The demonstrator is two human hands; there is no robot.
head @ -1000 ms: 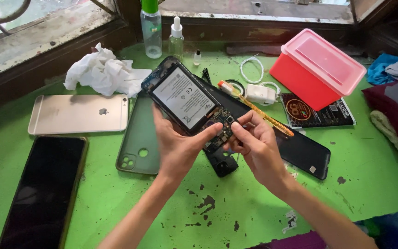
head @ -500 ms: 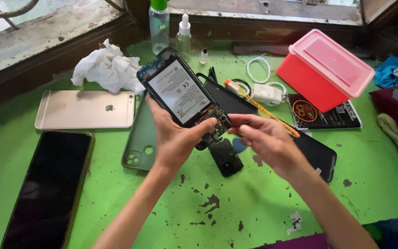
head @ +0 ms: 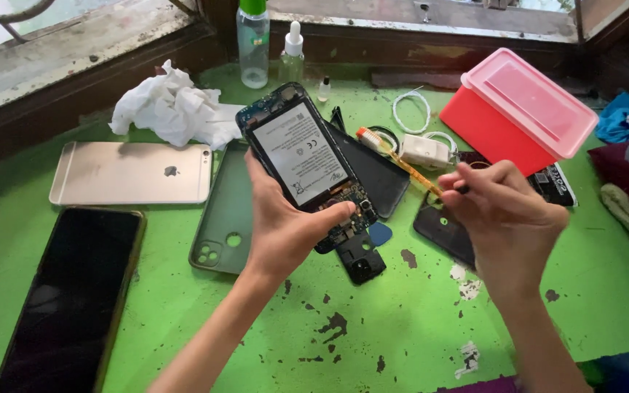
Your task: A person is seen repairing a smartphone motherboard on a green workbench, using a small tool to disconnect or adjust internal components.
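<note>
Head view looks down on a green worktop (head: 402, 327). Left hand (head: 285, 225) grips an opened phone (head: 303, 164) with its back off and battery showing, fingers wrapped round its lower end, holding it tilted above the worktop near centre. Right hand (head: 507, 215), at 3 o'clock from the phone and apart from it, has its fingers pressed together, pinching something too small to tell. A small black part (head: 360, 260) lies at 6 o'clock, just below the phone.

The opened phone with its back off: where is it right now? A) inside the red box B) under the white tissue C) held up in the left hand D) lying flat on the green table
C: the left hand grips the opened phone above the green table, battery side facing up.
</note>
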